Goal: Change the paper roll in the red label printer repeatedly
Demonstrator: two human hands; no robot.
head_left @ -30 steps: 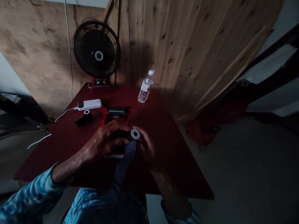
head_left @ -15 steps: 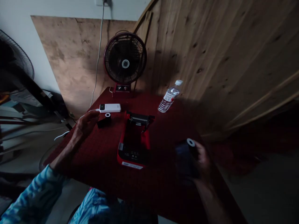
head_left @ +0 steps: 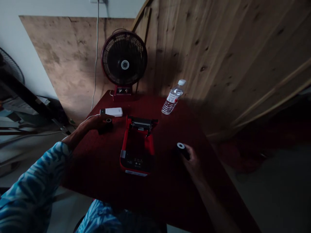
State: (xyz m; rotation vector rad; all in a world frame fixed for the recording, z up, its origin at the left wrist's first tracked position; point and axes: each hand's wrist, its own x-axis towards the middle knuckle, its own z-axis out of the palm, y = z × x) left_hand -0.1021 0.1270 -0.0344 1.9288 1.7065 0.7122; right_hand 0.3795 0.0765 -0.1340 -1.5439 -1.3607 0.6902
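My right hand (head_left: 193,158) is closed around a black roll with a white core (head_left: 183,150), low over the right side of the dark red table (head_left: 167,191). At the back left, my left hand (head_left: 99,121) reaches over a second black roll with a pale core (head_left: 107,127). Its fingers stretch out behind that roll; whether they touch it I cannot tell. Between the hands lies a red and black printer-like device (head_left: 137,165), with a metal bar mechanism at its far end and a dark hollow in the middle.
A white power bank (head_left: 114,112) with a cable lies just beyond my left hand. Behind it stands a dark red fan (head_left: 124,64). A clear water bottle (head_left: 172,98) stands near the wooden wall (head_left: 218,48). Another fan (head_left: 12,68) is at the far left.
My left hand has moved right, over the roll near the power bank. My right hand has moved left towards the device, still holding its roll. The view has shifted slightly.
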